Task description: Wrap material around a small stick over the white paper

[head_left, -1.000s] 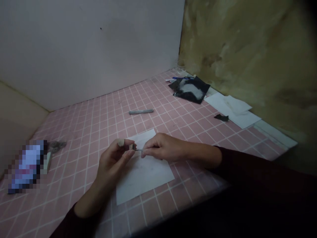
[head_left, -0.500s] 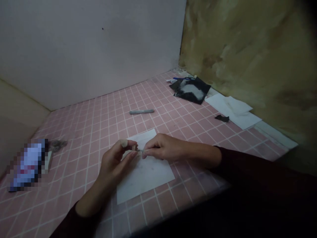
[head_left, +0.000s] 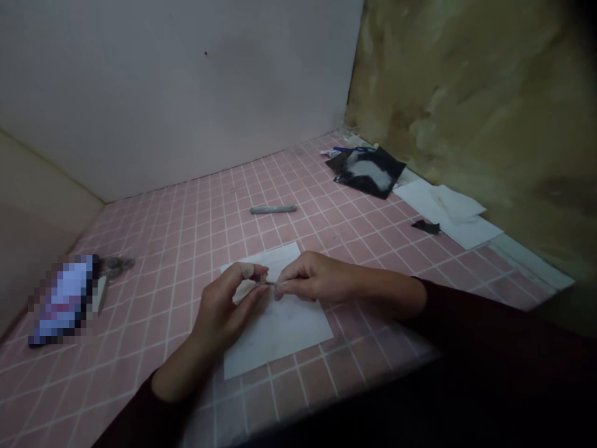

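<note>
My left hand (head_left: 228, 298) pinches a small light-brown piece (head_left: 264, 278) between thumb and fingertips; its exact kind is too small to tell. A pale wrap circles one finger of that hand. Opposite it, my right hand (head_left: 308, 277) is closed on a thin, short tool (head_left: 271, 284) whose tip meets the small piece. Most of the tool is hidden by the fingers. Both hands are just above a white sheet of paper (head_left: 280, 336) with faint smudges, lying on the pink tiled surface (head_left: 186, 261).
A grey rod (head_left: 273, 210) lies beyond the paper. Dark sheets with white powder (head_left: 368, 173), white papers (head_left: 450, 214) and a dark scrap (head_left: 426, 226) are at the right. On the left lie a blurred-out packet (head_left: 65, 298), a pale block (head_left: 99, 294) and a grey tangle (head_left: 116, 266).
The whole view has shifted slightly, so everything appears a bit further right. Both hands keep their grip, with the small piece and the tool tip still together.
</note>
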`<state>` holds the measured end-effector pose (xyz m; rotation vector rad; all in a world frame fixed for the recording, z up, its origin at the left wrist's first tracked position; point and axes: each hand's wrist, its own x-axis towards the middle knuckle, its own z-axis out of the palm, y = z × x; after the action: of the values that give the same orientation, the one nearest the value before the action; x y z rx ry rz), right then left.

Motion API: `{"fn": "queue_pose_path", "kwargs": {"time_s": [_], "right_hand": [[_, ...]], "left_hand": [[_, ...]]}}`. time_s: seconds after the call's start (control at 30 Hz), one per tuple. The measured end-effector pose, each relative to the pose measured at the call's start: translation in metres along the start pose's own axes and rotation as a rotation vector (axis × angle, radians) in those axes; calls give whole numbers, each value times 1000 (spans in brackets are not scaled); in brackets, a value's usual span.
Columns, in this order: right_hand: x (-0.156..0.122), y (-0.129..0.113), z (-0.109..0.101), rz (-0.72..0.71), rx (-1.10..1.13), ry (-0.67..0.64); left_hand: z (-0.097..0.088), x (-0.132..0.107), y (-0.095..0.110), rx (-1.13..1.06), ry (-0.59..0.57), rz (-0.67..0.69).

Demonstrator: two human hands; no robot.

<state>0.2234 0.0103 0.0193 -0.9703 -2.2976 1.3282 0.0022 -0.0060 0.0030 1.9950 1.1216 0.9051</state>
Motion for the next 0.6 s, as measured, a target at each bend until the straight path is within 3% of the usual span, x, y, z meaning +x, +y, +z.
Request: {"fn": "queue_pose_path", "kwargs": {"time_s": [0.1, 0.2, 0.27, 0.37, 0.47, 0.5, 0.6], "right_hand": [[-4, -1, 8, -40, -402, 216], [-7, -2, 15, -18, -646, 273], [-7, -2, 15, -8, -582, 234], [-2, -2, 6, 9, -238, 63], [1, -2, 0, 49, 2, -86], [2, -3, 0, 47, -21, -67], [-1, -1, 8, -13, -305, 148]], "left_hand": [[2, 3, 5, -196, -38, -155], [4, 6, 7, -278, -43, -187], [3, 5, 6, -135, -29, -95], [1, 3, 6, 113, -41, 103], [0, 2, 8, 158, -51, 200], [-1, 2, 8, 152, -42, 188], [0, 4, 8, 80, -28, 51]]}}
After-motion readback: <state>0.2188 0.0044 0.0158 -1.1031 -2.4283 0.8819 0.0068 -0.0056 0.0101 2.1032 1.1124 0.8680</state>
